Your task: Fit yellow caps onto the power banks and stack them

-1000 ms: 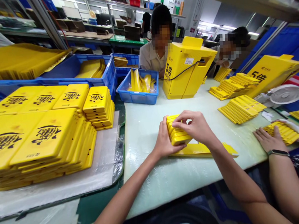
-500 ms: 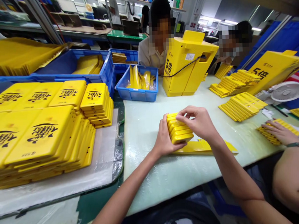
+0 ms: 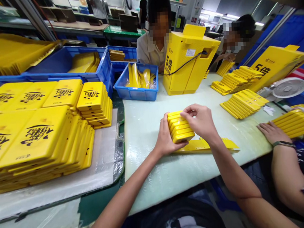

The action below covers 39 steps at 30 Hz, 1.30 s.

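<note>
My left hand (image 3: 165,137) is wrapped around a short stack of yellow power banks (image 3: 179,128), held tilted above the table with their narrow edges toward me. At the stack's upper right, my right hand (image 3: 201,122) is closed, with thumb and forefinger pinched against the top power bank. Whatever may be between those fingertips is too small to make out. Below both hands lies a yellow sheet of strips (image 3: 213,145), partly covered by my right wrist.
Stacked power banks with black lettering (image 3: 42,132) fill the left side. Ahead are a blue bin (image 3: 137,94) of yellow parts and a yellow cabinet (image 3: 187,65). At right are more stacks (image 3: 242,105), a white fan (image 3: 289,87) and a co-worker's hand (image 3: 275,131).
My hands keep nearly the same hold on the stack; the right fingers have shifted slightly. At right, the co-worker's hand has moved, and a larger row of yellow power banks now shows beside it.
</note>
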Available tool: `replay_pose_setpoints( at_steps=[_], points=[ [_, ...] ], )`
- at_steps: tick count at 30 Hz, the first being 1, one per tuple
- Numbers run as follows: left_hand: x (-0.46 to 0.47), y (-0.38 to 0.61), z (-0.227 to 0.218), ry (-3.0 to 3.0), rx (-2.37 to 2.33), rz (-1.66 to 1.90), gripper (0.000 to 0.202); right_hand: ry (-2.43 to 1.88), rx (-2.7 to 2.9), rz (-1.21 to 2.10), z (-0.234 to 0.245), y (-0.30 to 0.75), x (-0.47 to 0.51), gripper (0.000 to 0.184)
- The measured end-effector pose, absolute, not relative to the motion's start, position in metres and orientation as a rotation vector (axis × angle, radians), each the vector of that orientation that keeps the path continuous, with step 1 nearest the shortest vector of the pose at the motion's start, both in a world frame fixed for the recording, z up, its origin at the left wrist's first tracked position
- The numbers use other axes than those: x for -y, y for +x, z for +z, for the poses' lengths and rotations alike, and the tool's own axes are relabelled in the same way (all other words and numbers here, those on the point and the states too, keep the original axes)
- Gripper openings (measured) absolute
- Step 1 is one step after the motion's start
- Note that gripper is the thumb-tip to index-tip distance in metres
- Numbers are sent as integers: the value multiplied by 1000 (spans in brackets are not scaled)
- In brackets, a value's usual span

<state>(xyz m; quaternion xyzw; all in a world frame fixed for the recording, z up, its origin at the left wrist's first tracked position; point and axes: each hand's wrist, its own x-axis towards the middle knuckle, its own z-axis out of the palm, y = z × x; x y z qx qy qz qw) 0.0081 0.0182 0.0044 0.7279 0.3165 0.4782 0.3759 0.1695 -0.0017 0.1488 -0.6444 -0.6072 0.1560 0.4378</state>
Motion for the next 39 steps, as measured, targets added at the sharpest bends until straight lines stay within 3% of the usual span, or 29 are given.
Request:
replay_pose_setpoints(
  at_steps=[6, 10, 16, 22, 28, 34, 39],
  points=[
    [-17, 7, 3, 1853, -807, 1210, 152, -1481, 1717, 514, 146, 165, 13, 8],
    [-17, 6, 3, 1876, -804, 1204, 149, -1599, 1838, 355, 140, 171, 8, 14],
    [-18, 5, 2, 1912, -756, 1238, 148, -1721, 1518, 44, 155, 211, -9, 17],
    [-18, 4, 1, 1897, -786, 1215, 140, -1356, 2065, 478, 153, 169, -10, 18],
    [-19, 3, 0, 1876, -795, 1242, 147, -1550, 1837, 153, 149, 178, -24, 21],
    [-19, 4, 1, 1880, -793, 1199, 147, -1478, 1904, 422, 147, 168, -8, 8],
    [-17, 3, 5, 1881, -819, 1164, 149, -1769, 2030, 207, 143, 165, -13, 16]
  ],
)
